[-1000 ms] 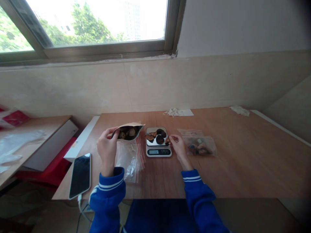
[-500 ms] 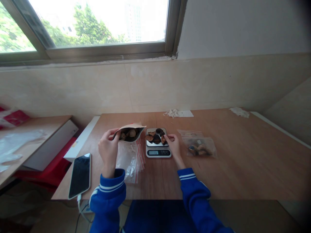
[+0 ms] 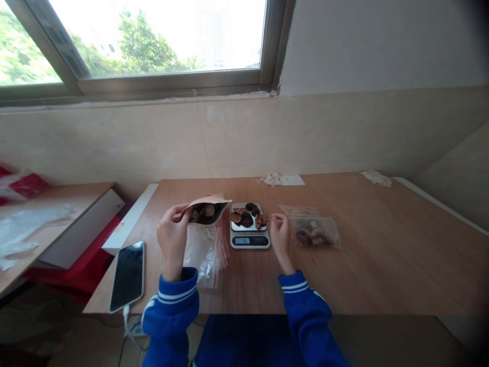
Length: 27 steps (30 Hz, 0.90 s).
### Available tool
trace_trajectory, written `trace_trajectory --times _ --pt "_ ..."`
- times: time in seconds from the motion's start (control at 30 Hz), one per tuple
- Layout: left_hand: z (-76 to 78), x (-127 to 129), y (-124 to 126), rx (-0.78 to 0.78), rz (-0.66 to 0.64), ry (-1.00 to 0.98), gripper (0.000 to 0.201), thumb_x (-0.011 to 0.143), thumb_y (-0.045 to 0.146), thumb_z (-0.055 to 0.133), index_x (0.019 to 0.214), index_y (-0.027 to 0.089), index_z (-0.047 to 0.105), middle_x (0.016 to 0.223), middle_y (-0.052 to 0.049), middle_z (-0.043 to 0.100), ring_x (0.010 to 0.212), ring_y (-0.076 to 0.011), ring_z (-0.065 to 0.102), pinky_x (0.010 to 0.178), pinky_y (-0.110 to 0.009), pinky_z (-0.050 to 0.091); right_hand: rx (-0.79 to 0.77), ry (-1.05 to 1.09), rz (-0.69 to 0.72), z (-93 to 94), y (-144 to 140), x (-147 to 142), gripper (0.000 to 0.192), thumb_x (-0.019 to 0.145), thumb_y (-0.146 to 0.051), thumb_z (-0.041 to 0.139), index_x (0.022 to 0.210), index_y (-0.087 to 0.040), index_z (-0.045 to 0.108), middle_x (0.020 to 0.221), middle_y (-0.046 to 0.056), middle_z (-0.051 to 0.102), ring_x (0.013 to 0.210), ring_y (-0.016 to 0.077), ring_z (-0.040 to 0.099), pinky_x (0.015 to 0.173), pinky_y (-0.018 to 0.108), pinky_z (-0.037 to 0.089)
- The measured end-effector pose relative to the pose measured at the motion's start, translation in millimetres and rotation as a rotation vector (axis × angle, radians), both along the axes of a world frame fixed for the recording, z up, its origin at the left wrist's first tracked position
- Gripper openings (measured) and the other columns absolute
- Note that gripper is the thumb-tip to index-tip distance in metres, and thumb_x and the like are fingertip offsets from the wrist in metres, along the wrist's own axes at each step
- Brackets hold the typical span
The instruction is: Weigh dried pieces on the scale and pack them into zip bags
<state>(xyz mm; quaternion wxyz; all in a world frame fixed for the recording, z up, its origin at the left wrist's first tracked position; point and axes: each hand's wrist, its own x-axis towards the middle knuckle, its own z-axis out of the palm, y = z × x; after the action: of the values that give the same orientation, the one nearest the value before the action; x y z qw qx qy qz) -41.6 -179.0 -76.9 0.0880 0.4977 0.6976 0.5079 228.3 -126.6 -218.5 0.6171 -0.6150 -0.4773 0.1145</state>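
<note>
My left hand (image 3: 172,232) is closed on the rim of a paper pouch (image 3: 208,202), its mouth tilted towards me. Pale brown dried pieces (image 3: 208,210), like dried mushrooms, show inside. Right of the pouch stands a small kitchen scale (image 3: 250,240) with a lit display too small to read. Several dark, curled dried mushroom pieces (image 3: 246,219) lie on its plate, one at the right edge. Just right of the plate, apart from it, is my right hand (image 3: 280,234), fingers curled in, with nothing visible in them.
Clear zip bags (image 3: 202,255) with red seals lie under the pouch. Another zip bag (image 3: 315,232) holding brown pieces rests to the right. A phone (image 3: 128,275) on a cable is at the left edge. White scraps (image 3: 272,179) lie by the wall.
My right hand has let go of the mushroom piece at the scale's right edge and drawn back a little to the right. The left hand still holds the pouch.
</note>
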Motion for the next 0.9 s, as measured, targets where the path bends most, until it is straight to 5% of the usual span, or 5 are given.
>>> trace_trajectory --times 0.5,0.73,0.9 --pt "-2.5 -0.3 -1.1 0.021 -0.015 0.005 0.029 0.083 0.046 0.061 0.094 0.022 0.074 0.09 -0.006 0.075 0.075 -0.0204 0.067 0.071 -0.03 0.048 0.028 -0.154 0.242 19.0 -16.7 -12.0 0.019 0.088 -0.022 0.04 0.083 -0.021 0.059 0.088 0.008 0.058 0.083 0.0211 0.055 0.076 0.035 0.046" --pt "-3.1 0.2 -1.2 0.014 -0.03 -0.005 0.03 0.082 0.046 0.062 0.094 0.021 0.074 0.091 -0.005 0.075 0.076 -0.0197 0.067 0.073 -0.03 0.049 0.047 -0.218 0.237 23.9 -21.5 -9.5 0.023 0.091 -0.019 0.04 0.089 -0.02 0.063 0.092 0.009 0.058 0.091 0.0233 0.056 0.083 0.038 0.047" --pt "-5.5 2.3 -0.3 0.015 -0.029 -0.017 0.031 0.082 0.046 0.062 0.094 0.021 0.074 0.094 -0.006 0.075 0.078 -0.0205 0.067 0.074 -0.031 0.049 -0.006 -0.488 0.345 32.8 -23.0 -21.7 0.033 0.093 -0.013 0.038 0.105 -0.019 0.068 0.103 0.011 0.062 0.1 0.0254 0.053 0.091 0.04 0.043"
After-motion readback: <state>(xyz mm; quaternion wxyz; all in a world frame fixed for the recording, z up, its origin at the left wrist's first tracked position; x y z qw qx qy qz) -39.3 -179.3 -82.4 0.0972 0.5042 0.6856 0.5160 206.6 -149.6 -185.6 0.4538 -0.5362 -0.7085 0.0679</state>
